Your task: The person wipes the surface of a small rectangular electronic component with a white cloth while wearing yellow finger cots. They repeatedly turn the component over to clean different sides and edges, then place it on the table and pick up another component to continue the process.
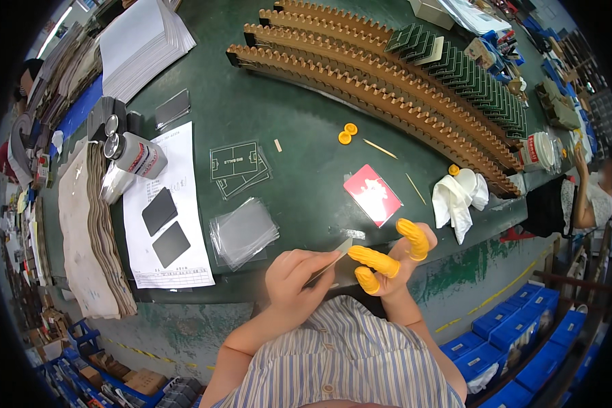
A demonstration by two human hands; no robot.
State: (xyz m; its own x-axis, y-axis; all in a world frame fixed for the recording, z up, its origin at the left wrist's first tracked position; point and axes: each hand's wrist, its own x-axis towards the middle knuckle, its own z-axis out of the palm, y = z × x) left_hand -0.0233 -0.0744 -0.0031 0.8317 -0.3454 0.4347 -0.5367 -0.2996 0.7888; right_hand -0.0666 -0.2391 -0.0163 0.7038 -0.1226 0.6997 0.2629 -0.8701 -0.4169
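Note:
My left hand [299,280] pinches a thin, pale flat card [344,251], seen nearly edge-on at the table's near edge. My right hand [396,270] wears yellow finger cots [374,260] on three digits. Its digits are spread, and one covered fingertip is close to the card's far end; I cannot tell whether it touches. Just beyond lies a red card with a white pattern [372,195]. To the left are a stack of clear plastic sleeves [243,232] and several transparent sheets with white line drawings [236,163].
Notched wooden racks [360,85] cross the far side, partly filled with dark green cards [479,78]. Toothpicks [381,149], loose yellow finger cots [347,134] and a white cloth [452,207] lie nearby. At left are dark plates [171,245] on paper and a bottle [137,155].

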